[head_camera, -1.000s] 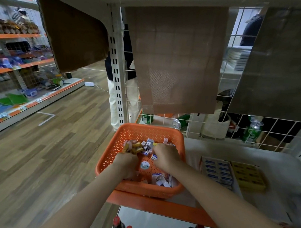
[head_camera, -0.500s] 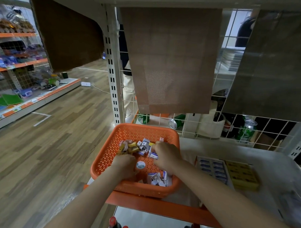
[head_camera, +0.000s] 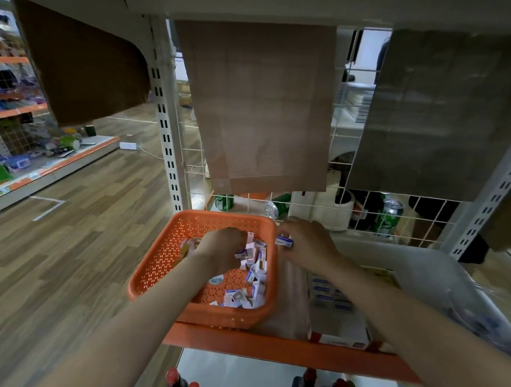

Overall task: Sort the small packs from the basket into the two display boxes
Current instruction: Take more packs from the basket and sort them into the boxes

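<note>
Basket: orange perforated basket [head_camera: 159, 256] at the shelf's left end, its near edge at the orange shelf lip [head_camera: 272, 347].
Packs: small packs [head_camera: 256, 270] — mostly blue-and-white, a few yellowish at the left — heaped along the basket's right side and far end.
Left hand: left hand [head_camera: 222, 250] inside the basket, fingers curled down into the heap; I cannot tell whether they grip a pack.
Right hand: right hand [head_camera: 307, 244] just outside the basket's right rim, pinching one blue-and-white pack [head_camera: 284, 241].
Display box: display box [head_camera: 329, 291] of blue packs right of the basket — partly hidden under the right forearm.
Behind: green cans [head_camera: 388, 218] beyond the wire grid.
</note>
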